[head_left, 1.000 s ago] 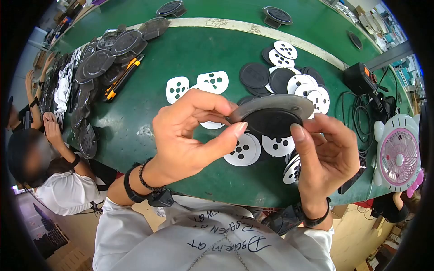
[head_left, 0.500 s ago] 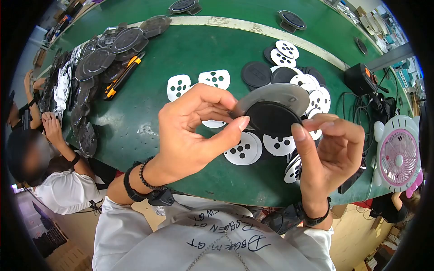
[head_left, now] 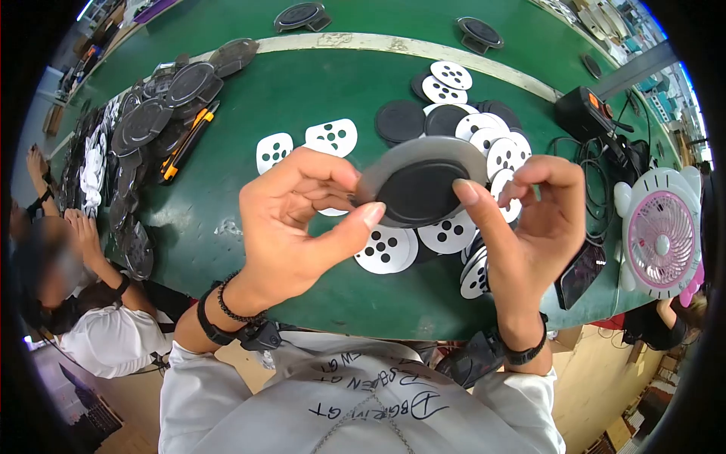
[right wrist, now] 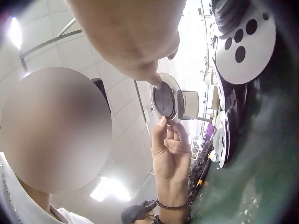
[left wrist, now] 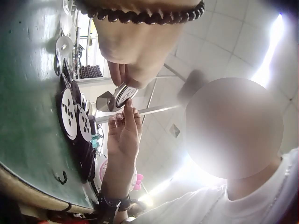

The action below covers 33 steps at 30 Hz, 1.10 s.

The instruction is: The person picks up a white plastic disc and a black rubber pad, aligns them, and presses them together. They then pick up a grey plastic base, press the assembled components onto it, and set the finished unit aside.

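A round, smoky translucent part with a black disc (head_left: 423, 193) on its face is held up over the table in the head view. My left hand (head_left: 291, 227) pinches its left rim between thumb and fingers. The thumb of my right hand (head_left: 529, 234) touches the disc's right edge, while the other fingers stand bent away from the part. The right wrist view shows the black disc (right wrist: 164, 100) inside the paler rim, with a block-like piece behind. Below the hands lie white discs with black dots (head_left: 386, 248).
Translucent parts (head_left: 145, 121) are heaped at the left beside an orange-and-black cutter (head_left: 187, 144). Black discs (head_left: 399, 121) and white ones lie beyond the hands. At the right are a black device (head_left: 582, 113), cables and a pink-and-white fan (head_left: 662, 242). People sit at the left.
The held part has tipped so its black disc faces the head camera more. My right fingers have spread away from its edge; the thumb stays on it. The head view has shifted slightly.
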Each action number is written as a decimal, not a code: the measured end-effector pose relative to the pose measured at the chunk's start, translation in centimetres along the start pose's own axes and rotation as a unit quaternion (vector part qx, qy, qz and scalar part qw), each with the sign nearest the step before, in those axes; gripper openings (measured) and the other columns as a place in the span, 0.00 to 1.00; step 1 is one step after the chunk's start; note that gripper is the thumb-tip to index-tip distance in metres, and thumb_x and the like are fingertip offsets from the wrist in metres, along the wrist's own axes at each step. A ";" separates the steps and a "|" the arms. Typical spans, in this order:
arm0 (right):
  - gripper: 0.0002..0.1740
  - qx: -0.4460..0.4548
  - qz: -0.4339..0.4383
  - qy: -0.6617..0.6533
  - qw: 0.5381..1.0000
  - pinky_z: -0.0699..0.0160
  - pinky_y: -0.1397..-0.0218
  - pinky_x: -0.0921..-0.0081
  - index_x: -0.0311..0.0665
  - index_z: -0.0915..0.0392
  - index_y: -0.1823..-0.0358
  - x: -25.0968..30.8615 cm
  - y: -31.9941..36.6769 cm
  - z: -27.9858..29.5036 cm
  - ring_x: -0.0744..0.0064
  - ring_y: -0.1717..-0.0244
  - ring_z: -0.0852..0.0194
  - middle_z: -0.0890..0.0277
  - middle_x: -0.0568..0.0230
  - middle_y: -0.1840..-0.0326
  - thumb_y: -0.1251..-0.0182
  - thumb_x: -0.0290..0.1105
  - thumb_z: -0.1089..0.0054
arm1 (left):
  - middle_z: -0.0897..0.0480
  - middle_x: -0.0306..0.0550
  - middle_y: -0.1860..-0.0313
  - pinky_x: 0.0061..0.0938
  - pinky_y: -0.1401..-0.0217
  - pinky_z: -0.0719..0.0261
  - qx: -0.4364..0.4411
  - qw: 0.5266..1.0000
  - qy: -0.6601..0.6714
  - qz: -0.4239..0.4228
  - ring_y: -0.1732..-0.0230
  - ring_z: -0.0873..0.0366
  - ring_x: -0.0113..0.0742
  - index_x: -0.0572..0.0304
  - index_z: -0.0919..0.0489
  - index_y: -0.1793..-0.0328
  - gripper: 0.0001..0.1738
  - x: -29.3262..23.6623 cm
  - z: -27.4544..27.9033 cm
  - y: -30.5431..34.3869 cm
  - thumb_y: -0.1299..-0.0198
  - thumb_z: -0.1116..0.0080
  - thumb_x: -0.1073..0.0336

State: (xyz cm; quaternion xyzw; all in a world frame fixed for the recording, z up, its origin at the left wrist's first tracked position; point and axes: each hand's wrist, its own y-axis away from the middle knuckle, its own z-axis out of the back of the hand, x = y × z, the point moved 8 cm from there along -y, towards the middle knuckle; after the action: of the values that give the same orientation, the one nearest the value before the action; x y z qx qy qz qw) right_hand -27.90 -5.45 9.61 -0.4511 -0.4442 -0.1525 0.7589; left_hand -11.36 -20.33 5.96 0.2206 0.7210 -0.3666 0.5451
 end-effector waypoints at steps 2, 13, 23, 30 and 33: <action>0.22 0.005 -0.023 -0.045 0.999 0.34 0.63 0.85 0.34 0.26 0.58 -0.5 0.0 -0.5 0.84 0.67 0.38 0.30 0.70 0.62 0.47 0.23 0.19 | 0.14 0.47 0.60 0.22 0.55 0.15 -0.001 1.000 0.007 0.018 0.60 0.14 0.27 0.69 0.23 0.52 0.15 0.1 -0.2 -0.1 0.43 0.32 0.83; 0.17 0.118 -0.052 0.271 0.954 0.23 0.46 0.60 0.36 0.15 0.52 -5.6 -3.1 3.5 0.52 0.49 0.21 0.18 0.50 0.55 0.41 0.34 0.28 | 0.20 0.49 0.43 0.35 0.33 0.22 -0.065 0.988 0.106 0.089 0.41 0.22 0.35 0.70 0.26 0.38 0.24 3.0 1.8 -13.3 0.32 0.35 0.61; 0.11 0.048 -0.152 -0.109 0.981 0.20 0.58 0.84 0.29 0.17 0.56 -3.3 -3.3 3.5 0.82 0.64 0.21 0.16 0.68 0.63 0.39 0.23 0.26 | 0.25 0.52 0.36 0.29 0.38 0.23 0.090 0.995 -0.043 0.026 0.41 0.23 0.34 0.63 0.35 0.26 0.35 -0.3 -4.7 -4.7 0.38 0.33 0.73; 0.17 0.153 -0.270 -0.280 0.908 0.15 0.57 0.80 0.26 0.21 0.45 -2.7 -0.6 -1.6 0.74 0.59 0.14 0.14 0.55 0.57 0.34 0.22 0.31 | 0.18 0.47 0.50 0.20 0.54 0.17 0.129 0.988 0.029 0.080 0.54 0.16 0.28 0.65 0.32 0.25 0.31 0.3 -5.0 -3.4 0.33 0.38 0.76; 0.19 0.175 -0.260 -0.289 0.905 0.11 0.54 0.76 0.23 0.23 0.41 -2.8 -0.3 -2.1 0.69 0.58 0.12 0.14 0.50 0.53 0.32 0.20 0.34 | 0.18 0.48 0.47 0.19 0.57 0.15 0.102 0.991 0.036 0.073 0.53 0.16 0.28 0.68 0.30 0.26 0.28 0.5 -3.7 -3.4 0.31 0.39 0.75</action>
State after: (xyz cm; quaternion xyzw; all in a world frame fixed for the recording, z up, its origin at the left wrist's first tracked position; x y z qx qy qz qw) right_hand -28.50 -7.81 7.02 -0.2035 -0.7649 -0.1273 0.5978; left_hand -16.27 -19.64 7.02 0.3404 0.6812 -0.3890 0.5185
